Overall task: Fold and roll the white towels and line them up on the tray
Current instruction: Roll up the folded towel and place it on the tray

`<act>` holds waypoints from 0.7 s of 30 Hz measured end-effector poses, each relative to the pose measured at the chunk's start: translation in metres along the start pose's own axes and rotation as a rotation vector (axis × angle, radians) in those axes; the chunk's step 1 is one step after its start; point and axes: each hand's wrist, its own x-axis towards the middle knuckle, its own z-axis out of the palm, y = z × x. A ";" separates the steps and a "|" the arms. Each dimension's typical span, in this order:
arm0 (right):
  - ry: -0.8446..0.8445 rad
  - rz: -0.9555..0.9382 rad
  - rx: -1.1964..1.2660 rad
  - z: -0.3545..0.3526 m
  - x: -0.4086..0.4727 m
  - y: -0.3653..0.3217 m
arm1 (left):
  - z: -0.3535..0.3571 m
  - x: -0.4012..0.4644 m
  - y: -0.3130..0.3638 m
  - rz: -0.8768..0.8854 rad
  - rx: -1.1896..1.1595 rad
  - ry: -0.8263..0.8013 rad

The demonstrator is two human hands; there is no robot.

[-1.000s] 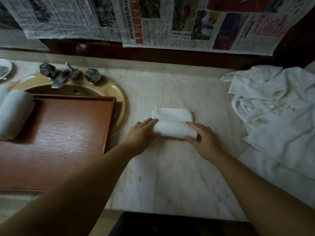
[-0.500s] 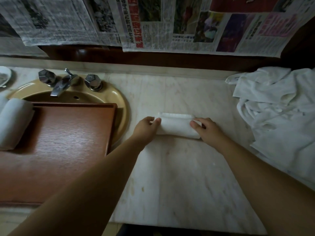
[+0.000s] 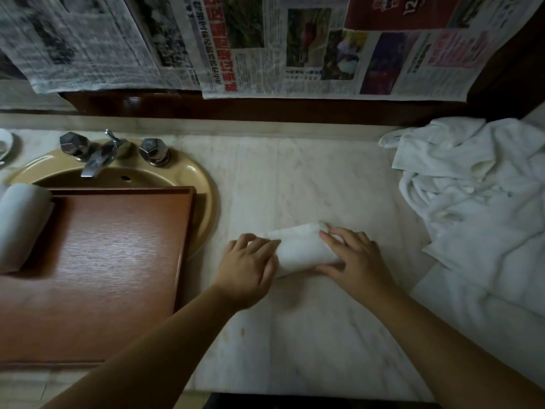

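White roll [image 3: 300,250] at frame centre, long axis left-right, gripped at its ends by left hand [image 3: 247,268] and right hand [image 3: 355,261], fingers curled over; tray [image 3: 118,261] at left, nearer left hand; pile [image 3: 477,196] upper right.

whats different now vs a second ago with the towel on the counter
The flat tail that lay beyond the towel roll a second ago is gone: both hands rolled it up. The left hand and right hand now grip its ends instead of resting on top. The rolled towel on the tray, the tray and the towel pile stayed put.
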 end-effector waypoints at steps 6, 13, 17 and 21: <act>0.009 0.009 0.018 -0.002 -0.016 -0.007 | 0.004 -0.014 0.021 -0.052 -0.072 0.142; -0.006 -0.035 0.019 -0.004 -0.033 -0.010 | 0.008 -0.050 0.026 0.018 0.035 0.138; -0.032 -0.033 0.102 -0.001 -0.033 -0.008 | 0.016 -0.049 0.019 -0.038 -0.083 0.143; -0.181 0.090 0.248 0.000 -0.012 0.004 | 0.012 -0.029 0.011 -0.140 -0.199 0.089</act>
